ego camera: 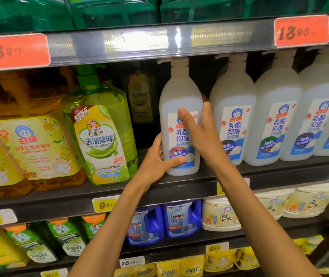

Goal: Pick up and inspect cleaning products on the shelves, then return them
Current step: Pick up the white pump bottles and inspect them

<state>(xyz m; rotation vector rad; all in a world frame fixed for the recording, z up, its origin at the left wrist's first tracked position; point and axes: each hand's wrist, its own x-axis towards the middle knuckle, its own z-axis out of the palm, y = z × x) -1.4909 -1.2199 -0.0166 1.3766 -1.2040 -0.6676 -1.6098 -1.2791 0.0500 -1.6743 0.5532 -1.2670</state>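
Observation:
A tall white pump bottle (179,92) of dish detergent with a blue and white label stands upright near the front edge of the middle shelf (179,188). My left hand (157,158) wraps its lower left side, thumb across the bottom of the label. My right hand (199,128) grips its right side, thumb lying over the label's middle. The bottle's base touches or hovers just above the shelf; I cannot tell which.
Several identical white bottles (233,120) stand close on the right. A green lime detergent bottle (101,140) and yellow jugs (34,148) stand on the left, a dark gap behind. The upper shelf rail (159,41) hangs just above the pump. Blue bottles (181,218) sit on the shelf below.

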